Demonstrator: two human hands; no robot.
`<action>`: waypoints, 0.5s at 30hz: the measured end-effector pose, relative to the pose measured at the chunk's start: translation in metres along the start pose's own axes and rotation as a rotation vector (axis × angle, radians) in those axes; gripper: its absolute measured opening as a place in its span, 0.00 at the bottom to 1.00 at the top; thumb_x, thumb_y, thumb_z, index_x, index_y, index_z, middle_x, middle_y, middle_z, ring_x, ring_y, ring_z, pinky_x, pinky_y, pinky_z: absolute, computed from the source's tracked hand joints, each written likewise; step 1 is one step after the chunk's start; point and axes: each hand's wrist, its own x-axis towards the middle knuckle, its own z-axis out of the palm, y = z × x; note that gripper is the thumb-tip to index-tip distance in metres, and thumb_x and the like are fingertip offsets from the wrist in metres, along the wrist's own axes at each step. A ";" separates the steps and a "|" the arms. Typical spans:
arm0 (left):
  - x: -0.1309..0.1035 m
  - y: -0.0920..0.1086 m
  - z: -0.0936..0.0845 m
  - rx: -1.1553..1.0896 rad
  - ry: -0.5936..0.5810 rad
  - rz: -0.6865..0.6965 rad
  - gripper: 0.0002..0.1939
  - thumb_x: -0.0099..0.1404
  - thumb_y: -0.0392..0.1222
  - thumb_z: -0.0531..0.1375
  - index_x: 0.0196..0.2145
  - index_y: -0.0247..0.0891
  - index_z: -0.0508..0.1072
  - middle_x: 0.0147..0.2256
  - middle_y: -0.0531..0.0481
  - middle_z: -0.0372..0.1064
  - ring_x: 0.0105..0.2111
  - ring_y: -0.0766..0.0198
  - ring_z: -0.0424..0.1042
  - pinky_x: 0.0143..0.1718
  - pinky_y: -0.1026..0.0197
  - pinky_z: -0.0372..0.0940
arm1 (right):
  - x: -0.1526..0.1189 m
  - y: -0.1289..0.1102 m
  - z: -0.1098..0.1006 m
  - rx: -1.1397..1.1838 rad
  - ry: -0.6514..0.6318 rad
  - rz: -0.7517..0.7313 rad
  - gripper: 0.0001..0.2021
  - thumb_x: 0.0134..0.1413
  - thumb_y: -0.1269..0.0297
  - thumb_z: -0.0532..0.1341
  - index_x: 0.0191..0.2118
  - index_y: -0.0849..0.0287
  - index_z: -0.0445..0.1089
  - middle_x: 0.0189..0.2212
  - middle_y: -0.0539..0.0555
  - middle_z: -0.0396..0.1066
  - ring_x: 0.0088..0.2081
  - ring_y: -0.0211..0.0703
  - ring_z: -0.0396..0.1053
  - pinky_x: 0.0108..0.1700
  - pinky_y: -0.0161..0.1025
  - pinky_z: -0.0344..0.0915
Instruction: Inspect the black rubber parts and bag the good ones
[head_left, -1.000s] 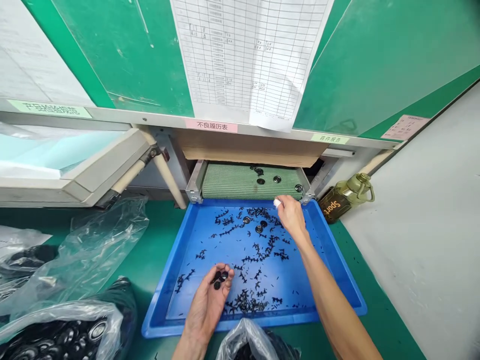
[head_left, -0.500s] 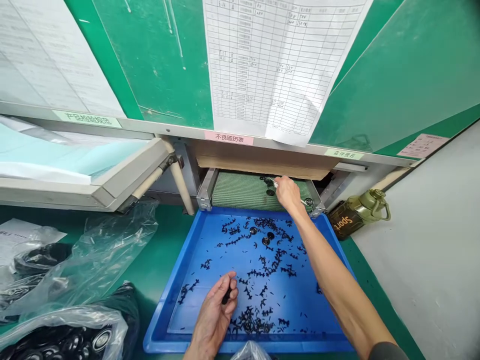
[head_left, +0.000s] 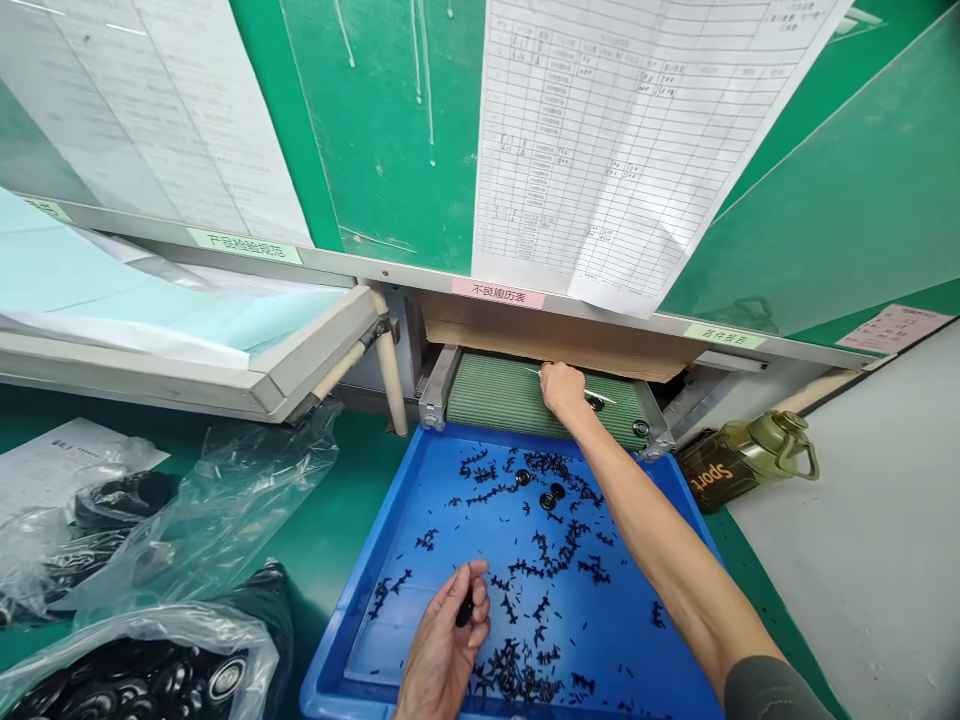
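My left hand (head_left: 448,640) is closed around a black rubber-like part (head_left: 465,607), only partly showing, over the near part of a blue tray (head_left: 360,560). My right hand (head_left: 564,388) reaches across the tray to a green conveyor belt (head_left: 487,392). It grips slim metal tweezers (head_left: 602,398), which stick out on both sides of the fist. Close beside that fist lies one black ring part (head_left: 595,404), and another ring (head_left: 640,428) sits near the belt's right edge. What lies beneath the fist is hidden.
Black scraps (head_left: 517,670) and a few ring parts (head_left: 523,478) lie in the tray. To the left stands an open plastic bag of black rings (head_left: 142,690). A green bottle (head_left: 742,460) stands at right. A cardboard flap (head_left: 555,335) hangs low over the belt.
The view has shifted. My right hand has moved left along the belt with the tweezers, uncovering a ring part on its right. The left hand keeps its grip.
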 end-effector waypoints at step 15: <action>-0.013 0.012 0.024 0.090 -0.213 0.151 0.16 0.58 0.49 0.63 0.37 0.33 0.73 0.30 0.49 0.64 0.25 0.73 0.60 0.17 0.72 0.50 | -0.178 -0.024 -0.032 0.620 -0.029 -0.517 0.12 0.53 0.78 0.50 0.38 0.56 0.67 0.34 0.50 0.67 0.34 0.37 0.65 0.35 0.32 0.58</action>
